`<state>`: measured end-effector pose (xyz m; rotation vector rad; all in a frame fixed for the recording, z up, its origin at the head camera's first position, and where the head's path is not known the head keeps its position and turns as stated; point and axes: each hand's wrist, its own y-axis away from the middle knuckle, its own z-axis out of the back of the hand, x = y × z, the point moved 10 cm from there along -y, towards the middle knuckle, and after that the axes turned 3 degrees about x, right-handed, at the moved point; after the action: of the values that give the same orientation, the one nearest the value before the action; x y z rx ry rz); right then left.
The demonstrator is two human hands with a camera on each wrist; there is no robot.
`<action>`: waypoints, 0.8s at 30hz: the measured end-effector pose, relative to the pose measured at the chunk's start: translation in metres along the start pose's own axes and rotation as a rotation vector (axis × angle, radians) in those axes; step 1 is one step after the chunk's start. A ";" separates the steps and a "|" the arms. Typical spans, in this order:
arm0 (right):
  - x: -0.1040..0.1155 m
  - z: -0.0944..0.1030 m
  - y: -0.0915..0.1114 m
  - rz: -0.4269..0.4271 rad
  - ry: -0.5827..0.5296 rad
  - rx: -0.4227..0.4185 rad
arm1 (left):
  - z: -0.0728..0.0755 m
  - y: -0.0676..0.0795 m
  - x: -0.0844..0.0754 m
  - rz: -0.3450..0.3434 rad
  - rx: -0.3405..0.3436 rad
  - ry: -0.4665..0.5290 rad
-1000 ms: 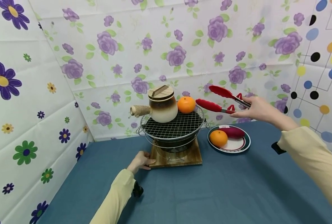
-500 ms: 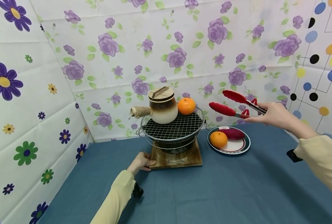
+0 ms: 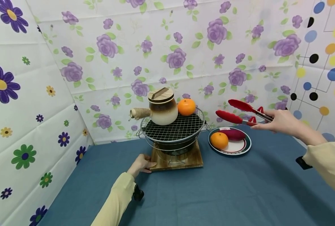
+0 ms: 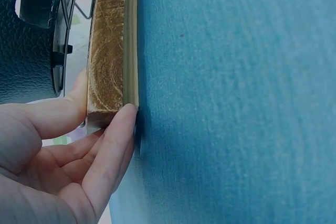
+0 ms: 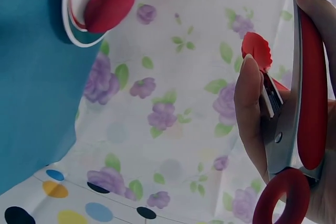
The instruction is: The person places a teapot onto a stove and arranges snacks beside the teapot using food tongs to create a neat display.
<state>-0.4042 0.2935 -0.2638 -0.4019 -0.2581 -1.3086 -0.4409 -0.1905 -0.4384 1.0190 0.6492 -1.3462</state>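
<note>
1. My left hand [image 3: 140,163] pinches the near left corner of a wooden board [image 3: 162,161], thumb on its upper edge and fingertips against its lower edge.
2. The board lies on a blue cloth [image 3: 184,194] and bears a round grill [image 3: 181,128] with a wire mesh on top.
3. On the left part of the mesh stands a clay pot [image 3: 162,113], upright, its wooden lid on and its cord-wrapped handle pointing left.
4. Just right of the pot, an orange [image 3: 186,107] sits towards the back of the mesh; I cannot tell whether the two touch.
5. Right of the grill, a plate [image 3: 236,146] holds a second orange [image 3: 219,140] at its left and a long dark-red vegetable [image 3: 235,134] behind.
6. My right hand [image 3: 283,121] grips red-tipped tongs [image 3: 229,116] in the air, their two ends spread apart and pointing left.
</note>
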 end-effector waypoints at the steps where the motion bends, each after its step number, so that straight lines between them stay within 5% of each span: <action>1: -0.001 -0.002 0.001 0.000 0.006 0.004 | 0.000 0.000 0.000 0.000 -0.002 0.000; 11: -0.007 -0.017 0.003 0.051 -0.021 0.004 | 0.001 0.000 0.000 -0.003 -0.009 0.001; 24: -0.017 -0.056 0.003 0.014 -0.019 0.124 | 0.000 0.000 -0.001 -0.008 0.002 0.002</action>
<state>-0.4078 0.2853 -0.3214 -0.3107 -0.3495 -1.2682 -0.4411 -0.1897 -0.4378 1.0205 0.6538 -1.3532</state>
